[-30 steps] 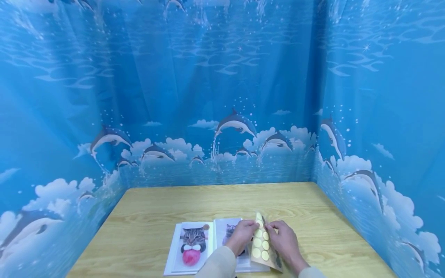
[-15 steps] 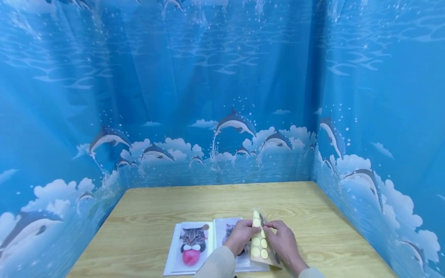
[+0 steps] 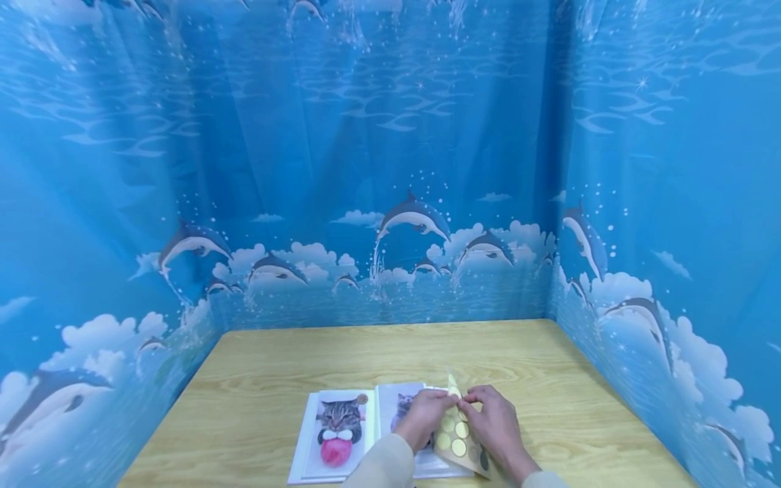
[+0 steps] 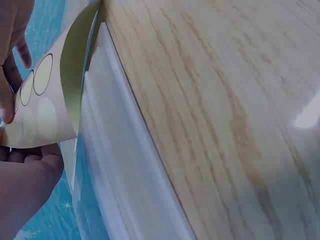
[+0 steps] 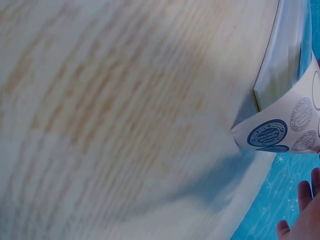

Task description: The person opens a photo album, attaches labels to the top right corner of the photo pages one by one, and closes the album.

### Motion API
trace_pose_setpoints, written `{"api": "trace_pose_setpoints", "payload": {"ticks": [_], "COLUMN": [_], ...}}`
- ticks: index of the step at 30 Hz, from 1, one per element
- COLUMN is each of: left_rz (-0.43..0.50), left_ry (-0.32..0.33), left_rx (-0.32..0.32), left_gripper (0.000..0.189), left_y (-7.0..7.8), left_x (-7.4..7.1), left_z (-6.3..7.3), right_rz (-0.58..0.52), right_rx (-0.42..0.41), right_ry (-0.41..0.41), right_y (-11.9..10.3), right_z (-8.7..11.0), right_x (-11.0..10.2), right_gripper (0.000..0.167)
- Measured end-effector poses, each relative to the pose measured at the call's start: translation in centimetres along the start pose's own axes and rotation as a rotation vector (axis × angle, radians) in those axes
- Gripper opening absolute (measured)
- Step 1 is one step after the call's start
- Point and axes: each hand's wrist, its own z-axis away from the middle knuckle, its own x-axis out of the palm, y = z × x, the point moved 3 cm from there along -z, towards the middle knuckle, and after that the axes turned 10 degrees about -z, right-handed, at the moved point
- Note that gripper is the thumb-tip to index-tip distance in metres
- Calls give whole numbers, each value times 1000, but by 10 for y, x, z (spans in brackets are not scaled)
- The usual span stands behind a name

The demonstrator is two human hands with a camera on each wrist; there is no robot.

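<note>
A sheet of round stickers (image 3: 453, 434), bent into a curve, is held up over the right part of an open photo album (image 3: 311, 434). My left hand (image 3: 424, 415) pinches the upper part of the sheet between thumb and fingers. At its right edge, close to the left fingertips, my right hand (image 3: 497, 421) pinches too; what exactly lies between its fingertips I cannot tell. In the left wrist view, pale discs show on the sheet (image 4: 47, 107) beside the left hand (image 4: 30, 175). Dark printed circles appear on the sheet (image 5: 287, 127) in the right wrist view, above the right hand (image 5: 306, 212).
On the album's left page is a cat photo (image 3: 337, 427) with a pink ball, and a small round brown sticker (image 3: 362, 399) sits at its upper right corner. The wooden table (image 3: 293, 359) meets a blue dolphin-print curtain (image 3: 366, 169) behind and at both sides.
The sticker sheet has bent and twisted more, its lower part swinging slightly left. My right fingertips have shifted a little left, nearer the left thumb. The album has stayed put.
</note>
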Motion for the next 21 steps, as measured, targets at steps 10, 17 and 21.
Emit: {"api": "trace_pose_setpoints", "payload": {"ticks": [10,17,21], "left_rz": [37,25,39], "left_ry": [-20,-22,-25], "left_rx": [27,33,45], "left_gripper": [20,17,14], "left_y": [2,2,1], "left_x": [1,1,2], "left_z": [3,2,1], "right_rz": [17,-9,-12], "right_rx": [-2,71,104], "right_ry": [-14,7,9], "right_y": [-1,3,4], "right_z": [-1,-1,-3], "right_x": [-2,-4,-7], "right_gripper": [7,8,11]}}
